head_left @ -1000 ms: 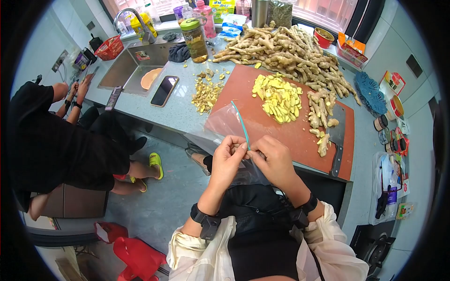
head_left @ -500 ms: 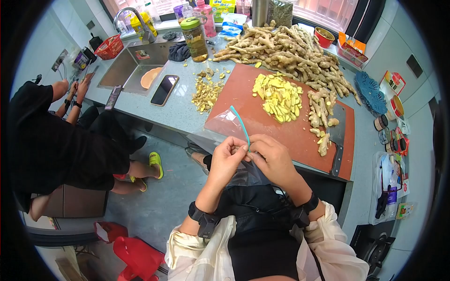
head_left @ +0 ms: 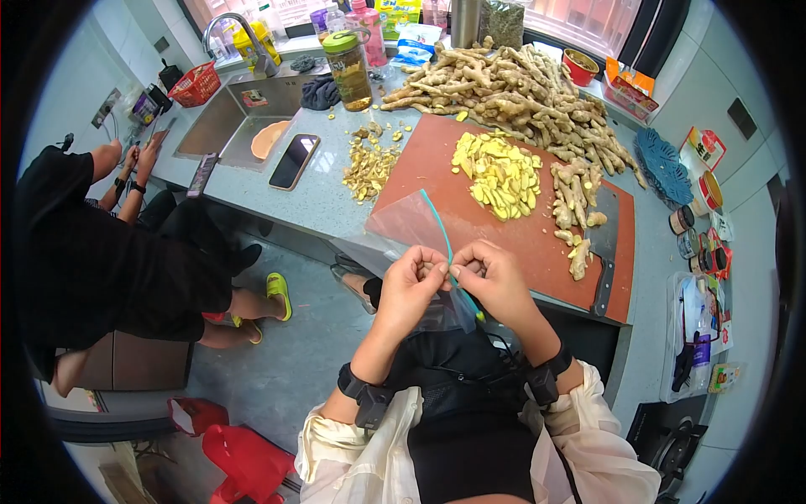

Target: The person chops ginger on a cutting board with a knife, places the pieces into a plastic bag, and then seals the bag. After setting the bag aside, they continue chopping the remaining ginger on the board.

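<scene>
A clear zip-lock bag with a teal zip strip hangs between my hands at the counter's front edge. My left hand pinches the bag beside the strip. Opposite it, my right hand pinches the strip's other side, thumbs almost touching. Part of the bag drapes over the orange cutting board. Sliced ginger lies piled on the board beyond my hands. To its right are whole ginger pieces and a cleaver with a black handle.
A large heap of ginger root fills the back of the counter. Ginger scraps, a phone and a green-lidded bottle stand left of the board. A sink is farther left, near another person in black.
More of the teal zip strip shows below my fingers now, its end hanging near my lap. My right hand has turned slightly, and both hands still pinch the bag.
</scene>
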The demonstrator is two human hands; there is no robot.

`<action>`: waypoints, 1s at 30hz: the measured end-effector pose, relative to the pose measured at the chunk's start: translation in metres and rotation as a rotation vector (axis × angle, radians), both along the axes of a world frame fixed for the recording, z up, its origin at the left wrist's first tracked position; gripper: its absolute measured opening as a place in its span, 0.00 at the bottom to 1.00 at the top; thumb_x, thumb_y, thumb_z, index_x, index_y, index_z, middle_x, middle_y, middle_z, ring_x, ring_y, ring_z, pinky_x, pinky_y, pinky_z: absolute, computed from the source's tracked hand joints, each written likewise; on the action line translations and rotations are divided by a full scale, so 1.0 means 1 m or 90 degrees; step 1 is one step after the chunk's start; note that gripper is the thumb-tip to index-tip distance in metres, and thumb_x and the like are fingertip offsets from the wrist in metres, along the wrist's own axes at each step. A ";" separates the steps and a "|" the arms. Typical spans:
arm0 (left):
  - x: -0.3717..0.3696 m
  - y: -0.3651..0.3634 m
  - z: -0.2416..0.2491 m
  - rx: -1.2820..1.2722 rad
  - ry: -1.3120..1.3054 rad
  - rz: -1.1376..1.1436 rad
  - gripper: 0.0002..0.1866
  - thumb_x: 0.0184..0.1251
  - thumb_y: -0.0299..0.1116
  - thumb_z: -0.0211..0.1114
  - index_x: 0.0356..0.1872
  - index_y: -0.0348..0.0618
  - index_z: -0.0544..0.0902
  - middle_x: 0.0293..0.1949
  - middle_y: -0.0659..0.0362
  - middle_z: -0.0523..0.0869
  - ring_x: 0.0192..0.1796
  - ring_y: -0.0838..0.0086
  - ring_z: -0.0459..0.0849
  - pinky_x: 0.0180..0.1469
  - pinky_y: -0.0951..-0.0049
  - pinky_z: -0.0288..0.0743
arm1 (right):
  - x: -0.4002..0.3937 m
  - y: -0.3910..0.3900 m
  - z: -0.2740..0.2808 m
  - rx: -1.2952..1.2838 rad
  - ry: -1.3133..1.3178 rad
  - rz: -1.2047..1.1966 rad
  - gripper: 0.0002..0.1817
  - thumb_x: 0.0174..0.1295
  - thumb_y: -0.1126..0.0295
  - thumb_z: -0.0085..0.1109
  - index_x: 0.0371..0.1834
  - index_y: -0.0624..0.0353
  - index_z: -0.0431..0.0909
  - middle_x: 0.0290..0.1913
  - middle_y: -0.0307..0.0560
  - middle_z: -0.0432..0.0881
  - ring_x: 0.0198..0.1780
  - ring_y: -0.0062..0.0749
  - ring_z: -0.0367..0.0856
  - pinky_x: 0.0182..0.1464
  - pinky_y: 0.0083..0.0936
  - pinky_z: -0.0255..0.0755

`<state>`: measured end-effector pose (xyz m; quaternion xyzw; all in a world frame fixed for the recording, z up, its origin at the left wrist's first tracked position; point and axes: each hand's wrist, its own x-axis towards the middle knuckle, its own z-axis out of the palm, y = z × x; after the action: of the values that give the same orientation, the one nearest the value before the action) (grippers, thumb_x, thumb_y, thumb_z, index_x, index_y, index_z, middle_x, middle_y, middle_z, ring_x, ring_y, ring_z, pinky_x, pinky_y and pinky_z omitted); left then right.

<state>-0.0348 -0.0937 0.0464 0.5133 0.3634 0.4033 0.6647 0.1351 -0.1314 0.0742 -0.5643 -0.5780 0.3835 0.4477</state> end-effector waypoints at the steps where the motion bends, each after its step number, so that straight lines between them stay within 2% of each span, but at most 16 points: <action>1: 0.001 0.000 -0.001 0.015 0.018 0.004 0.05 0.75 0.26 0.63 0.44 0.35 0.79 0.37 0.60 0.85 0.36 0.79 0.84 0.41 0.78 0.80 | -0.001 0.000 0.001 -0.002 -0.003 -0.003 0.05 0.61 0.76 0.64 0.36 0.67 0.81 0.37 0.47 0.82 0.34 0.28 0.86 0.36 0.24 0.78; 12: 0.002 -0.003 -0.003 0.057 0.063 -0.006 0.04 0.75 0.25 0.62 0.44 0.35 0.77 0.37 0.60 0.84 0.37 0.79 0.84 0.41 0.78 0.79 | 0.000 -0.002 0.001 -0.003 0.014 0.002 0.04 0.61 0.78 0.63 0.35 0.68 0.79 0.37 0.46 0.81 0.33 0.25 0.85 0.36 0.22 0.78; 14: 0.003 -0.004 -0.003 0.038 0.010 0.008 0.05 0.74 0.27 0.62 0.42 0.36 0.78 0.33 0.63 0.84 0.34 0.82 0.84 0.38 0.80 0.77 | 0.000 -0.001 -0.001 -0.001 0.023 0.005 0.04 0.61 0.78 0.62 0.35 0.68 0.79 0.37 0.46 0.81 0.33 0.24 0.84 0.36 0.22 0.78; 17: 0.004 -0.004 0.001 -0.005 -0.062 -0.003 0.04 0.75 0.26 0.61 0.44 0.36 0.77 0.33 0.64 0.83 0.35 0.82 0.84 0.39 0.81 0.77 | 0.001 -0.001 -0.001 -0.008 0.024 0.000 0.04 0.61 0.78 0.62 0.35 0.68 0.79 0.36 0.45 0.82 0.34 0.23 0.84 0.36 0.21 0.77; 23: 0.003 -0.005 0.004 0.028 -0.021 -0.014 0.04 0.76 0.26 0.60 0.43 0.36 0.77 0.35 0.63 0.82 0.35 0.81 0.83 0.41 0.80 0.77 | 0.000 -0.001 -0.004 -0.022 0.078 0.006 0.05 0.62 0.76 0.61 0.37 0.67 0.79 0.34 0.44 0.82 0.33 0.22 0.84 0.36 0.21 0.77; 26: 0.004 -0.006 0.007 0.014 -0.034 -0.019 0.04 0.76 0.26 0.60 0.44 0.36 0.76 0.34 0.63 0.82 0.36 0.82 0.82 0.41 0.80 0.77 | 0.000 -0.003 0.000 -0.006 0.019 0.002 0.04 0.63 0.76 0.60 0.38 0.67 0.78 0.34 0.43 0.82 0.31 0.22 0.83 0.34 0.21 0.76; 30: 0.004 -0.007 0.011 -0.002 -0.078 -0.018 0.05 0.76 0.27 0.60 0.44 0.36 0.76 0.33 0.64 0.82 0.36 0.82 0.82 0.40 0.80 0.76 | 0.003 0.001 -0.016 -0.016 0.089 -0.050 0.05 0.63 0.77 0.60 0.38 0.67 0.77 0.33 0.45 0.81 0.29 0.23 0.82 0.32 0.23 0.74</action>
<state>-0.0305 -0.1006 0.0571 0.4917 0.3154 0.4240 0.6920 0.1380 -0.1300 0.0585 -0.5638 -0.5179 0.4115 0.4945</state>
